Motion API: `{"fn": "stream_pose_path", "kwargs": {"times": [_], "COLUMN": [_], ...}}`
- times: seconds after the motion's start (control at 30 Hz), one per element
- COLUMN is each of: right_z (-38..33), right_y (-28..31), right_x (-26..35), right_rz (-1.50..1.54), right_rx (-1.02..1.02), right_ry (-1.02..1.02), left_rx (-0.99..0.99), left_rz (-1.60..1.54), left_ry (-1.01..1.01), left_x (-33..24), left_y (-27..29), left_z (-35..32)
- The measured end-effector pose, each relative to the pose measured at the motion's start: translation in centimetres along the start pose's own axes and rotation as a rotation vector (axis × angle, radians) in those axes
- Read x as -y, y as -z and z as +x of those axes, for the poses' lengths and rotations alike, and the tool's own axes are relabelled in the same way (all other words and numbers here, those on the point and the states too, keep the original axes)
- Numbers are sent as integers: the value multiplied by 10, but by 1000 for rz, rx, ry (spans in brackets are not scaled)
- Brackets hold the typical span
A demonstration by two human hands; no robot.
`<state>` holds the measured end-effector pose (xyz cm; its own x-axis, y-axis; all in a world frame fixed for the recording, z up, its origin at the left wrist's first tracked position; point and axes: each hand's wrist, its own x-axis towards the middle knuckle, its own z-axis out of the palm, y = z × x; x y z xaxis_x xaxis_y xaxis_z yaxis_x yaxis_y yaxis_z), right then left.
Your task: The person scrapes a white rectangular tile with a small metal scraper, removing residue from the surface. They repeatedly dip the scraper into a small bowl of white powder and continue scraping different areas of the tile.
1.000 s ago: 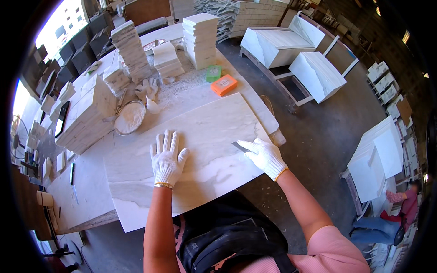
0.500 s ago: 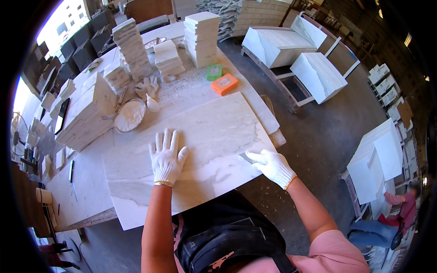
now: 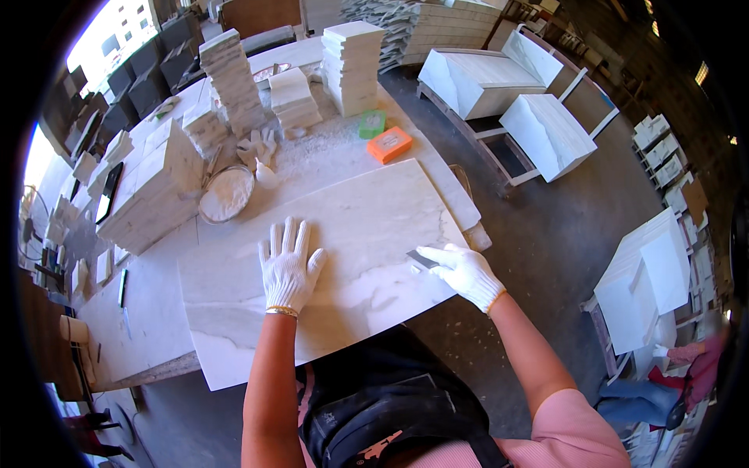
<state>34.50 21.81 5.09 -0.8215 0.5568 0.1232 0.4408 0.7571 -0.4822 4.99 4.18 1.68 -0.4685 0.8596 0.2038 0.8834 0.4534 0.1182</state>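
A white marble slab (image 3: 367, 234) with grey veining lies flat on the worktable, its near edge jutting out in front of me. My left hand (image 3: 289, 267), in a white knit glove, rests flat on the slab with its fingers spread. Toward the slab's right edge, my gloved right hand (image 3: 466, 274) grips a small, flat, dark grey scraper blade (image 3: 422, 259). The blade is on or just above the marble; I cannot tell whether it touches. Part of it is hidden under my fingers.
Beyond the slab are a bowl of white powder (image 3: 227, 195), a white squeeze bulb (image 3: 266, 176), an orange box (image 3: 389, 145) and a green box (image 3: 372, 123). Stacked marble tiles (image 3: 351, 70) stand at the back. A person (image 3: 694, 374) works at far right beside slabs (image 3: 644, 273).
My right hand has shifted slightly away from me along the slab's right side, and more of the scraper blade shows. My left hand stays in place. The person at right has moved an arm.
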Motion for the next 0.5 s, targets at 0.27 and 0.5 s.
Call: {"fn": "stream_pose_path", "kwargs": {"times": [0.27,0.5], "right_z": [7,-33], "right_y": [9,16], "right_x": [13,4], "right_rz": [-78,116], "right_rx": [230,213], "right_ry": [-76,-112], "left_rx": [23,11], "left_rz": [-5,-17], "left_ry": [16,10], "left_x": [1,-1], "left_y": [2,3], "left_z": [0,-1]}}
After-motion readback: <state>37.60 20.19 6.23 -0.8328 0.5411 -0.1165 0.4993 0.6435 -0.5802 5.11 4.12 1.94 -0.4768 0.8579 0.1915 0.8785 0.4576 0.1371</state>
